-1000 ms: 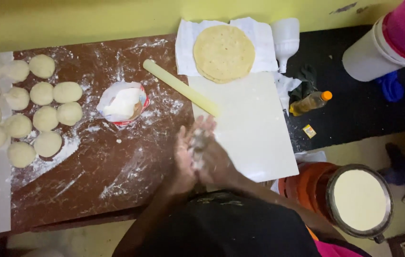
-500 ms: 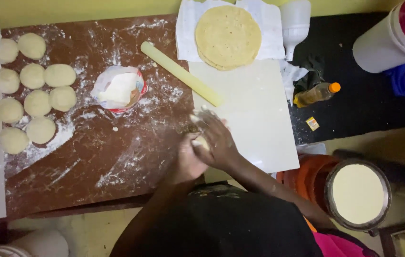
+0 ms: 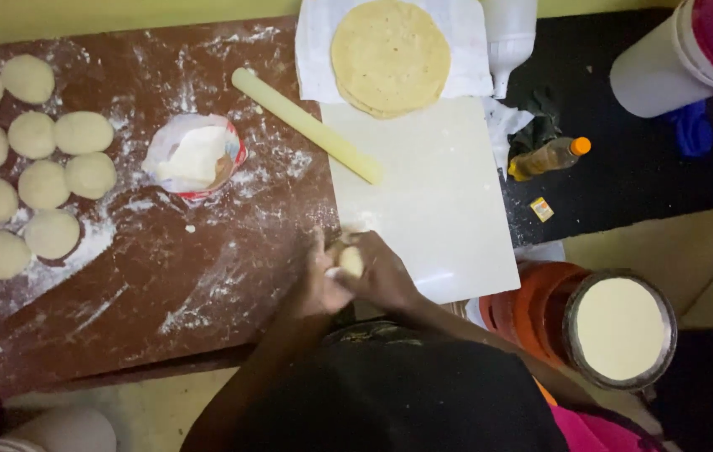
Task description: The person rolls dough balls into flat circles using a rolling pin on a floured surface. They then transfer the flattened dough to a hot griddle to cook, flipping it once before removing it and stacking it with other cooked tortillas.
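Your left hand [image 3: 316, 283] and right hand [image 3: 380, 272] meet at the near edge of the brown desk [image 3: 147, 276], fingers curled and pressed together around a pale dough piece [image 3: 350, 260], which sits between your palms just where the desk meets the white board [image 3: 432, 192]. Packages and labels: a small yellow packet [image 3: 542, 208] lies on the dark surface right of the board; a clear bottle of amber liquid with an orange cap [image 3: 549, 157] lies tilted just beside the board's right edge. Containers: a round tub of white flour [image 3: 196, 156] stands on the floured desk, left of the pale rolling stick [image 3: 306, 125]; a metal-rimmed pot of cream-coloured batter [image 3: 620, 329] stands at your right, touching an orange vessel [image 3: 532, 305]; a white jug with a pink lid [image 3: 683, 54] sits far right. Dough balls [image 3: 34, 167] cluster at far left. Stacked flatbreads [image 3: 390, 57] rest on white paper [image 3: 315, 50] beyond the board.
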